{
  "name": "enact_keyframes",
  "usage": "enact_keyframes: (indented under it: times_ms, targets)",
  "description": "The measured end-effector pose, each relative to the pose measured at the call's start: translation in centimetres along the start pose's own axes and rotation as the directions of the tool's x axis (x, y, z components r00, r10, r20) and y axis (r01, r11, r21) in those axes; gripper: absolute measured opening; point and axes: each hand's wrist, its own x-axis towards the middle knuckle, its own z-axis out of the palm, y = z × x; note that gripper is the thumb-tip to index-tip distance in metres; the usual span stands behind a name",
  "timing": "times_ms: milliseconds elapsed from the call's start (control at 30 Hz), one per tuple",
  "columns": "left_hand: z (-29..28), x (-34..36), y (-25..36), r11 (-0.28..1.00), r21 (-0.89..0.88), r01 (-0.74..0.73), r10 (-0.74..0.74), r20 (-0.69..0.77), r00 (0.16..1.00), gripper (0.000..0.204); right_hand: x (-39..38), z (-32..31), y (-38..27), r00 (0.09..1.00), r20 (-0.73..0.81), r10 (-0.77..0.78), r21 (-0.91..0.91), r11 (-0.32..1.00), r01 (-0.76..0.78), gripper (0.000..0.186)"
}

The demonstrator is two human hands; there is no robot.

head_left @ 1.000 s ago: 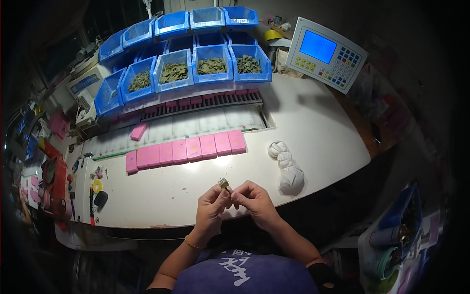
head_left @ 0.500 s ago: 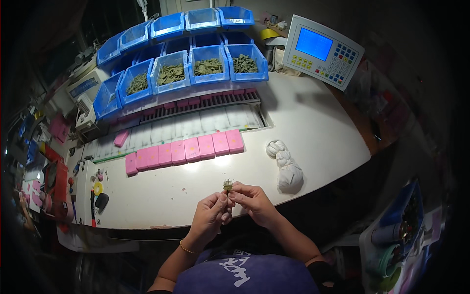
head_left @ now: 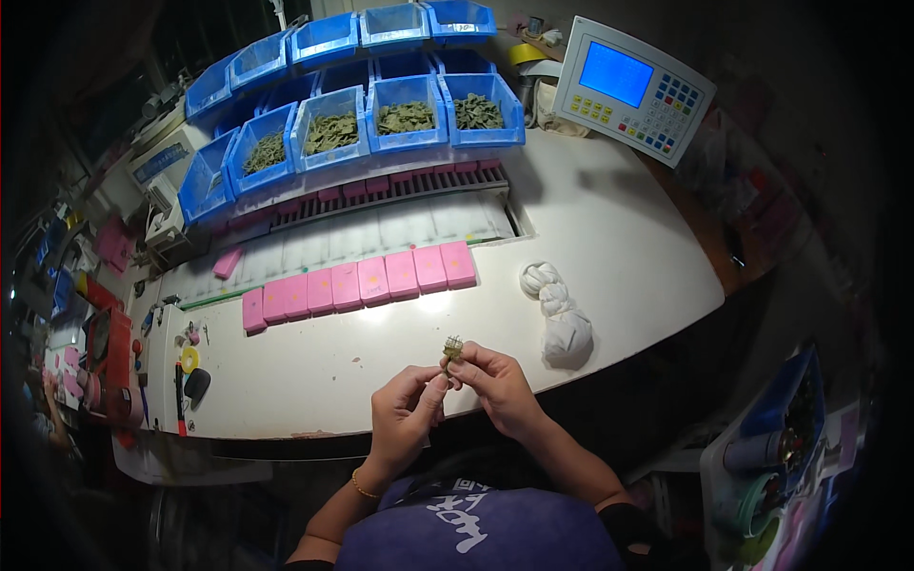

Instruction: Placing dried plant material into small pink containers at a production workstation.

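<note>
A small olive-green piece with a spiky, grid-like top (head_left: 453, 346) is pinched between both hands over the bench's front part. My left hand (head_left: 407, 409) has thumb and fingers closed at its lower end. My right hand (head_left: 497, 388) grips it higher up, its thumb just under the top. Behind them lies a row of pink blocks (head_left: 372, 279), with one more pink block (head_left: 227, 263) set back at the left. A knotted white cloth bundle (head_left: 566, 333) rests to the right of my hands.
Tiered blue bins (head_left: 405, 119), some holding green pieces, stand at the back above a slatted rack. A keypad console (head_left: 614, 76) is back right. A yellow ring (head_left: 189, 359), dark oval item (head_left: 198, 386) and marker (head_left: 180, 409) lie left. A blue tray (head_left: 781, 400) stands lower right.
Both hands have shifted slightly up and right with the small piece. My right hand now sits higher than my left, and the piece's top is turned more upright.
</note>
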Motion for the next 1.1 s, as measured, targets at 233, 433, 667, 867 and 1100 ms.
enact_keyframes:
  times_ms: [233,433,667,867,1100]
  targets:
    - [0.3,-0.1,-0.2,0.973,0.196,-0.124,0.132,-0.027,0.991,0.015,-0.3,0.4,0.2,0.997,-0.033,-0.063,-0.05,0.997,0.061,0.013]
    - [0.5,-0.1,-0.8,0.958,0.207,-0.198,0.215,-0.061,0.975,0.012,-0.8,1.4,0.4,0.986,-0.071,-0.152,-0.118,0.983,0.143,0.012]
    - [0.5,0.1,-0.2,0.973,0.142,-0.18,0.186,-0.027,0.982,0.012,-0.6,1.1,1.0,0.99,-0.074,-0.119,-0.001,0.993,0.119,0.012]
    - [0.4,0.0,-0.4,0.957,0.199,-0.213,0.223,-0.027,0.975,0.011,-0.7,0.9,1.3,0.995,-0.066,-0.079,0.073,0.994,0.084,0.009]
    - [0.7,0.2,-0.5,0.917,0.309,-0.25,0.281,-0.058,0.958,0.009,-0.7,1.1,1.7,0.987,-0.1,-0.125,0.032,0.991,0.129,0.008]
